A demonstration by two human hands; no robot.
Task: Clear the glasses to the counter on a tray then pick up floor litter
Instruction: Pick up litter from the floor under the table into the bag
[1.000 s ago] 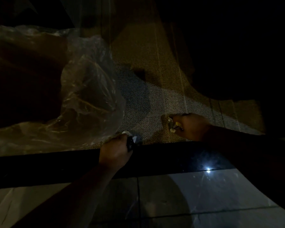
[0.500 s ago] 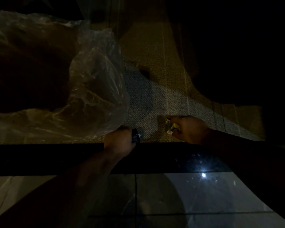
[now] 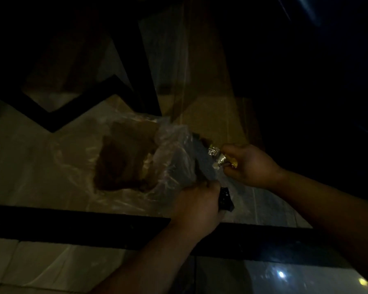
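Down at the floor: we crouch in dim light over pale tiles (image 3: 26, 166) crossed by a dark band.
Bag: a clear plastic bag (image 3: 123, 162) lies crumpled on the tiles, brown waste showing inside; its mouth faces our hands.
Left hand: our left hand (image 3: 197, 205) has its grip clamped on the bag's edge together with a small dark object (image 3: 225, 199) we cannot identify.
Right hand: our right hand (image 3: 249, 164) has its grip closed on a crumpled foil wrapper (image 3: 216, 155), held right at the bag's mouth.
Change: a second ago the right hand was pinching the wrapper low on the carpet, apart from the bag; now it is raised to the opening.
Meaning: we judge the litter stage is under way, the wrapper about to be dropped in.
Glasses: none in view.
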